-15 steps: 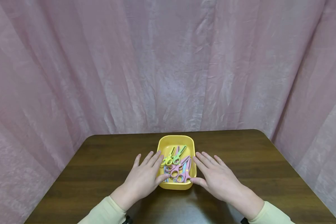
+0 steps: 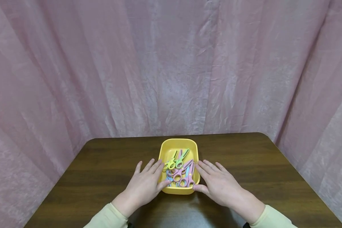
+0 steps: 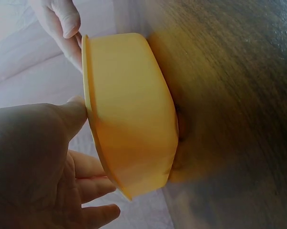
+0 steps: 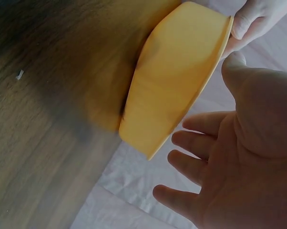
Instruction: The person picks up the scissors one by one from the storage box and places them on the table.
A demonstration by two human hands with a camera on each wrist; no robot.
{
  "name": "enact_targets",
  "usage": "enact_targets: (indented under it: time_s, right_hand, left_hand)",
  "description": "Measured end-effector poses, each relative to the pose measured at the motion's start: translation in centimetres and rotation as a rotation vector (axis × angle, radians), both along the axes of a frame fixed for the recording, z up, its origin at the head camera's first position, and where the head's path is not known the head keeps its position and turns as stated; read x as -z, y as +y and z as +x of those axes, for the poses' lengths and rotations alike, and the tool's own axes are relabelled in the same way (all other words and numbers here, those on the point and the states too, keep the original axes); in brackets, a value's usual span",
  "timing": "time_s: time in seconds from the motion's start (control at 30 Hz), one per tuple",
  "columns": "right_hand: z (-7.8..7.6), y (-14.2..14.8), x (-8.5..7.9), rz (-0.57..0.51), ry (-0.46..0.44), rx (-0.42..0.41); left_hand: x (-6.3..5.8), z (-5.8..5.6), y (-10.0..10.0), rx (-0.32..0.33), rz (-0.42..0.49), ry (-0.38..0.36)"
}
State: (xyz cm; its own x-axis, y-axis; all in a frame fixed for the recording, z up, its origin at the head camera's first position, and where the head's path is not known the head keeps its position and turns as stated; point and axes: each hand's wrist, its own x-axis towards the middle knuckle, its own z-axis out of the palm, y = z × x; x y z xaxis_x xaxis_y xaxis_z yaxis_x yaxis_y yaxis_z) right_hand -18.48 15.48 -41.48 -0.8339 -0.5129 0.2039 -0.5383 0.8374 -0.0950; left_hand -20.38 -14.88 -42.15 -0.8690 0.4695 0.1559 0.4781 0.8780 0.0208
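Note:
A yellow plastic tub (image 2: 180,190) stands on the table with several pairs of plastic scissors lying in it. Among them are yellow scissors (image 2: 172,163), green scissors (image 2: 182,158) and pink scissors (image 2: 191,175); something light blue shows beneath. My left hand (image 2: 144,185) lies along the tub's left side, fingers straight and spread, its thumb tip at the rim. On the other side my right hand (image 2: 220,185) mirrors it, fingers extended along the right rim. In the left wrist view the thumb touches the rim of the tub (image 3: 129,95), with the fingers beyond it.
The dark brown wooden table (image 2: 117,152) has rounded far corners. Behind and beside it hang pink curtains (image 2: 176,69). A small white speck (image 4: 20,75) lies on the wood in the right wrist view.
Both hands appear slightly lower in the head view, still at the tub's two sides. The whole view has shifted a little, and the scissors lie as before.

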Motion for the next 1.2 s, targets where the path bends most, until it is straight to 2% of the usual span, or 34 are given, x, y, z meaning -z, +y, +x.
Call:
enact_targets:
  time_s: [0.37,0.6,0.93,1.2]
  right_hand:
    - [-0.3,-0.6,0.2,0.025,-0.006,0.007]
    - [-0.9,-0.7,0.2,0.018,0.004,-0.023]
    - [-2.0,-1.3,0.2,-0.036,-0.019,-0.065]
    - [-2.3,-1.8,0.2,-0.046,-0.049,-0.051]
  left_hand:
    - [0.2,-0.1,-0.3,-0.002,0.006,-0.020]
    - [0.0,0.0,-0.4,-0.014,0.005,-0.033]
    - [0.0,0.0,-1.1,-0.040,0.010,-0.009]
    - [0.2,0.0,-1.5,-0.042,0.015,0.042]
